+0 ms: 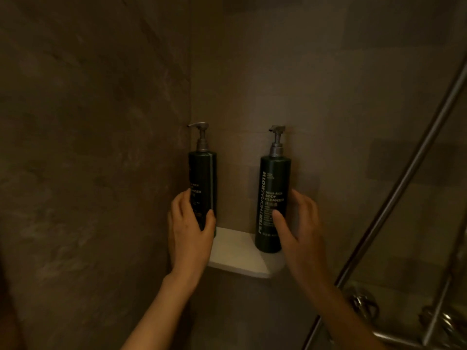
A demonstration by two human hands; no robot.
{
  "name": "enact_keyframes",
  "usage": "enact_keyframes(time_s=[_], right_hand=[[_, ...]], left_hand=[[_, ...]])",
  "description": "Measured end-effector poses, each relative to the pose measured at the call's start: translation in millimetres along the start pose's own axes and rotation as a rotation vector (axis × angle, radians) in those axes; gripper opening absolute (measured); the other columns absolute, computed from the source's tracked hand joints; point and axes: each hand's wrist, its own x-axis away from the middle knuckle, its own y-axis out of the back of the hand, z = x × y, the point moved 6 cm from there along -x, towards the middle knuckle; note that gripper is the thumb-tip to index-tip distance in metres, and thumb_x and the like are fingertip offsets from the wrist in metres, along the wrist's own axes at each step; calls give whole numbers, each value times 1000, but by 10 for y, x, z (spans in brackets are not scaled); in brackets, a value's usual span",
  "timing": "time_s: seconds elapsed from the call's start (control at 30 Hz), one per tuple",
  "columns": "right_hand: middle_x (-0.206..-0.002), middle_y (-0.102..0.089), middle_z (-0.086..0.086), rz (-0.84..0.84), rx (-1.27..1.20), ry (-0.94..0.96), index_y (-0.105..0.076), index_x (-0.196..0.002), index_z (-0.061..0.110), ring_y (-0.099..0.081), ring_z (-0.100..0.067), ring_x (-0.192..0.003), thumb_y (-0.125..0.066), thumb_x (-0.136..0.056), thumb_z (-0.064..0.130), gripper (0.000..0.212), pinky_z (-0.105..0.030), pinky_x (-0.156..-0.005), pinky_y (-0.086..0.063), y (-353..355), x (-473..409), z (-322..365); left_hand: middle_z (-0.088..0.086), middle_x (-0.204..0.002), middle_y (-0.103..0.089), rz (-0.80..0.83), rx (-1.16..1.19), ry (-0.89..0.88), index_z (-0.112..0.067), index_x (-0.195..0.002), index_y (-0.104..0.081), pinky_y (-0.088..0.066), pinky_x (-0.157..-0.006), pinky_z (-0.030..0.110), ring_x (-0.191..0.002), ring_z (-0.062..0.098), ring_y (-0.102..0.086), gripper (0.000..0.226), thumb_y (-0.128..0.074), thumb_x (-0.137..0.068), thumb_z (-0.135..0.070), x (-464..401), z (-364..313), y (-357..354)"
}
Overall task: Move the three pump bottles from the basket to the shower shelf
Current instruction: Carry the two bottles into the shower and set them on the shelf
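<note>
Two dark green pump bottles with grey pumps stand upright on a white corner shelf (237, 253) in the shower. My left hand (189, 231) is wrapped around the lower part of the left bottle (203, 173), which stands against the left wall. My right hand (298, 228) is around the right bottle (274, 188), thumb on its label and fingers spread behind it; the grip looks loose. The basket and a third bottle are out of view.
Brown stone tiles form the corner walls. A metal rail (394, 198) runs diagonally at the right, with chrome shower fittings (364, 304) below it. The shelf surface between the two bottles is bare.
</note>
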Motion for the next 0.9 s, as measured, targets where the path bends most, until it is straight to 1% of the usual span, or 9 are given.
enact_keyframes(time_s=[0.13,0.23,0.33,0.43,0.47,0.6,0.7,0.8,0.9], right_hand=[[-140,-44,-9,46,162,151,-44,-135,11,-41,-20,-129,-53,-93,21,44,-35,-104,-40,-11,152,136],[-137,-50,-11,109,156,207,-51,-130,8,-40,-22,-132,-53,-93,19,39,-33,-106,-36,-19,285,140],[-127,-57,-10,187,97,233,-57,-122,8,-47,-21,-124,-52,-92,21,32,-28,-102,-38,-10,451,14],[-119,-60,-6,255,4,239,-59,-117,13,-49,-13,-115,-49,-92,23,29,-13,-96,-31,60,692,-156],[-117,-61,-6,275,-17,245,-59,-115,13,-49,-11,-112,-49,-92,22,27,-11,-95,-30,92,791,-219],[-108,-64,-10,400,-44,260,-61,-110,9,-55,-24,-102,-47,-92,22,26,-27,-92,-39,195,1314,-552],[-110,-63,-11,561,-40,223,-62,-111,9,-55,-26,-105,-46,-92,25,30,-33,-94,-42,207,1777,-855],[-111,-63,-15,735,-33,178,-61,-112,5,-56,-31,-106,-52,-91,20,28,-38,-94,-45,163,2268,-1157],[-114,-62,-19,920,34,138,-61,-114,2,-55,-35,-109,-53,-89,18,31,-41,-97,-43,67,2750,-1415]], left_hand=[[8,-138,-49,91,-254,-104,-13,-136,-46,-35,-108,40,-130,24,-39,48,-52,-91,-29,249,-131,35],[10,-134,-54,129,-426,-176,-12,-132,-52,-34,-108,46,-127,29,-45,45,-52,-91,-31,454,-237,70],[11,-129,-59,91,-527,-170,-12,-128,-55,-35,-106,47,-122,30,-50,43,-51,-91,-32,654,-285,138],[13,-127,-59,58,-583,-111,-11,-127,-55,-37,-104,48,-118,31,-52,42,-50,-91,-32,990,-280,150],[14,-126,-59,64,-605,-89,-11,-127,-55,-37,-103,48,-118,32,-53,41,-50,-91,-31,1143,-270,124],[16,-125,-59,163,-704,24,-8,-125,-56,-39,-101,48,-112,36,-54,42,-50,-90,-31,1915,-164,-75],[15,-128,-57,260,-770,152,-9,-128,-54,-39,-102,47,-115,35,-53,44,-48,-91,-32,2565,-2,-180],[14,-133,-54,382,-830,326,-10,-131,-50,-37,-103,46,-118,34,-51,47,-46,-92,-34,3236,235,-200],[13,-135,-52,477,-886,492,-11,-133,-48,-37,-103,45,-121,33,-49,48,-46,-92,-35,3868,458,-126]])
